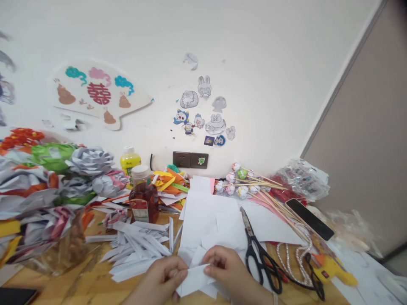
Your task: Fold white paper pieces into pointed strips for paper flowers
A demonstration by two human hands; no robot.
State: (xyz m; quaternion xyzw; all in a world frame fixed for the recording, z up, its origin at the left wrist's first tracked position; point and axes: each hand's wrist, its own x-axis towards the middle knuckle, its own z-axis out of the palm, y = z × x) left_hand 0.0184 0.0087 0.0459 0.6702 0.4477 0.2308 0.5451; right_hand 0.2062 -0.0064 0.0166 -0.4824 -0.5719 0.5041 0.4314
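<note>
A small folded piece of white paper (pixel 193 280) is held between both hands near the table's front edge. My left hand (pixel 163 277) pinches its left side between thumb and fingers. At the upper right corner, my right hand (pixel 224 267) grips the same paper, fingers curled. Just left of the hands lies a pile of folded white paper strips (pixel 138 245). Behind them, white paper sheets (pixel 210 216) are spread out. Black-handled scissors (pixel 259 254) rest to the right of my right hand, blades pointing away.
Paper flowers (pixel 90 161) crowd the left side around a glass bowl (pixel 60 254). A brown bottle (pixel 143 199) stands mid-left. Wrapped lollipops on sticks (pixel 243 190), a phone (pixel 310 219), a beaded cord (pixel 302 258) and a yellow glue gun (pixel 332 269) lie on the right.
</note>
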